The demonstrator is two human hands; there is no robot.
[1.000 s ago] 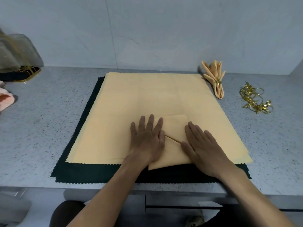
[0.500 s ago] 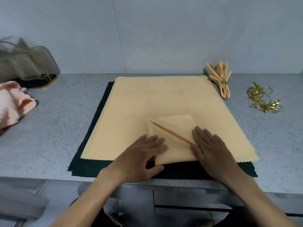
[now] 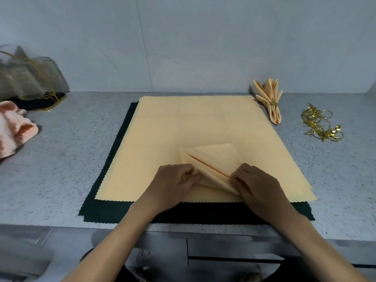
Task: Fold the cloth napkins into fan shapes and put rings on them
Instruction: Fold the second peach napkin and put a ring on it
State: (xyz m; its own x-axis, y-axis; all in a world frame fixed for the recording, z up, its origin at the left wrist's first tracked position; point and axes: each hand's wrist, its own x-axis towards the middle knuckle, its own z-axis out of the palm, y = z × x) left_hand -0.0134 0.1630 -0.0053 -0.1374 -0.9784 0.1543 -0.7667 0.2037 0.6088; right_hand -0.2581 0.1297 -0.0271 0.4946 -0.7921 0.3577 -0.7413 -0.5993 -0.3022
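- The surface (image 3: 61, 180) is grey speckled stone, backed by a pale grey wall (image 3: 183, 37); its front edge runs along the bottom of the view, with a dark gap below.
- A dark green cloth (image 3: 122, 210) with a scalloped edge lies flat at the centre, and a stack of peach napkins (image 3: 193, 123) is spread squarely on top of it, leaving a green margin at 6 and 9 o'clock.
- At 10 o'clock sits a sheer organza bag (image 3: 30, 78) on a dark, gold-trimmed piece; just in front of it, at 9 o'clock, a crumpled pink cloth (image 3: 14, 129).
- At 2 o'clock a finished fan napkin (image 3: 269, 98) lies just beside the stack's far corner, a gold ring round its waist, fan end towards the wall.
- Well apart at 3 o'clock — a loose heap of gold rings (image 3: 321, 125).
- The folded napkin (image 3: 211, 159) rests on the stack near its 6 o'clock edge; its long crease runs diagonally from 10 o'clock down to 4 o'clock, with the narrow tip at 10.
- The left hand (image 3: 173, 186) has its grip clamped on the napkin's near left edge, fingers curled over it.
- The right hand (image 3: 258, 186) pinches the crease's lower right end, knuckles bent — nothing lies between the two hands but the fold.
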